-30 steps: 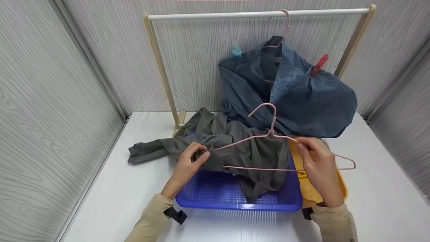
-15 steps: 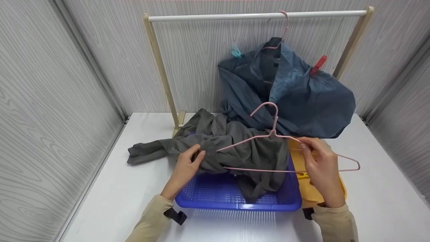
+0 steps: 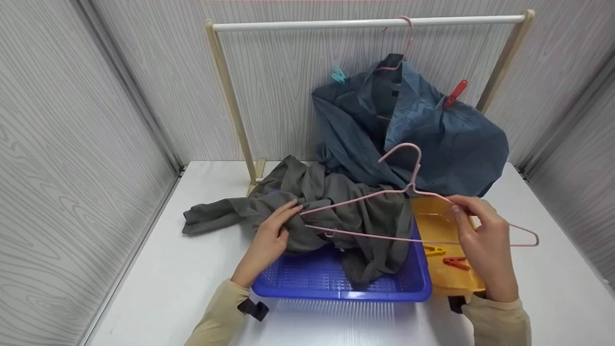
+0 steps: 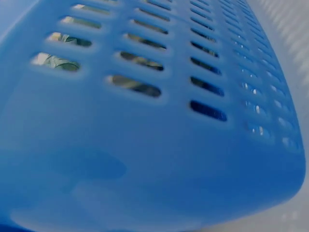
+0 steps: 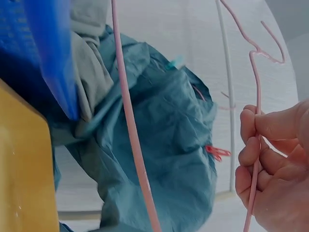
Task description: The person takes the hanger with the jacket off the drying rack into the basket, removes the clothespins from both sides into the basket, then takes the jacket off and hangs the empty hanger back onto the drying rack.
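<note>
one pink hanger [image 3: 411,189] is held over the grey garment [image 3: 346,216], which lies bunched in and over the blue basket [image 3: 343,294]. right hand [image 3: 486,235]: thumb and fingers pinch the hanger's upper arm, hook up at 12 o'clock. left hand [image 3: 269,238]: fingers laid on cloth by the hanger's 9 o'clock end; cannot tell if they pinch. that end is hidden. judgement: best fed toward 9 o'clock in short, level pushes, cloth lifted slack ahead of the tip against snagging. surface: white table [image 3: 158,278], glossy; yellow tray [image 3: 439,226] at the basket's 3 o'clock, clothespins inside. room: pale wood-grain wall [image 3: 283,105] at 12 o'clock, rack [image 3: 307,25] and hung blue garment [image 3: 447,149] before it.
</note>
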A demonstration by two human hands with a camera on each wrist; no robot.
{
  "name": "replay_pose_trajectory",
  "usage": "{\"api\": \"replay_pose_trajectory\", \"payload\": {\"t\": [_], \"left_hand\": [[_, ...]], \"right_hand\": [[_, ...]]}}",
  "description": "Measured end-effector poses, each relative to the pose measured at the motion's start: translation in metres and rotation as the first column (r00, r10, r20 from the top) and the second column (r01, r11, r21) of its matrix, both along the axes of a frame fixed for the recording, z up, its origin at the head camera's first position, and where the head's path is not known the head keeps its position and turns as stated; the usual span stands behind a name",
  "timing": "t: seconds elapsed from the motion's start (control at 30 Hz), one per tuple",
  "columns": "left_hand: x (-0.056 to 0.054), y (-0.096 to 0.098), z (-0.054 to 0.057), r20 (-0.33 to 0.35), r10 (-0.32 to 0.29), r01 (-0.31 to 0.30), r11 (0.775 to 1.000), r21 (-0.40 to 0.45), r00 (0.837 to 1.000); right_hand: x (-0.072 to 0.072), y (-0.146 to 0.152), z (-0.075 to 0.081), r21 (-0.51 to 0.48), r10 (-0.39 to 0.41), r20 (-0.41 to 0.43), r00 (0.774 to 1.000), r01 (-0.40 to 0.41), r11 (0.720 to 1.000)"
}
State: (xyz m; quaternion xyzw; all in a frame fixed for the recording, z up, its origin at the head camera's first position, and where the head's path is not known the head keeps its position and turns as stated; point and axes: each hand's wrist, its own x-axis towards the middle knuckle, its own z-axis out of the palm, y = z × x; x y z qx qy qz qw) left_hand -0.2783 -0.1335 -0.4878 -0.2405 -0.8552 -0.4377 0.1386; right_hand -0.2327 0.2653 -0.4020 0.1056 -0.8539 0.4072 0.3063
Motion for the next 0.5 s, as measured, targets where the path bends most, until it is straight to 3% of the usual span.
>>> {"api": "replay_pose_trajectory", "payload": {"t": [0.07,0.13,0.2,0.27,0.33,0.37,0.43,0.5], "left_hand": [[0.001,0.002,0.0,0.0,-0.004,0.004,0.997,-0.074,1.0],[0.002,0.005,0.0,-0.008,0.004,-0.005,0.979,-0.202,1.0],[0.003,0.008,-0.001,-0.025,0.014,-0.022,0.934,-0.357,1.0],[0.005,0.012,-0.001,-0.033,0.015,-0.029,0.866,-0.499,0.999],[0.006,0.014,-0.002,-0.02,0.006,-0.017,0.804,-0.594,1.0],[0.007,0.014,-0.002,-0.012,0.001,-0.008,0.784,-0.621,1.0],[0.008,0.015,-0.003,0.006,-0.009,0.011,0.762,-0.648,1.0],[0.008,0.016,-0.003,0.015,-0.014,0.021,0.759,-0.65,1.0]], "right_hand": [[0.002,0.004,0.003,0.009,-0.023,-0.018,1.0,0.023,1.0],[0.004,0.009,0.005,0.019,-0.044,-0.036,0.998,0.044,0.999],[0.007,0.013,0.007,0.024,-0.069,-0.048,0.996,0.07,0.997],[0.009,0.017,0.008,0.017,-0.091,-0.065,0.994,0.092,0.996],[0.01,0.02,0.009,0.005,-0.104,-0.079,0.991,0.105,0.994],[0.01,0.02,0.009,-0.003,-0.108,-0.085,0.991,0.108,0.994],[0.01,0.022,0.009,-0.019,-0.106,-0.098,0.989,0.105,0.994],[0.01,0.022,0.009,-0.021,-0.104,-0.101,0.989,0.103,0.994]]}}
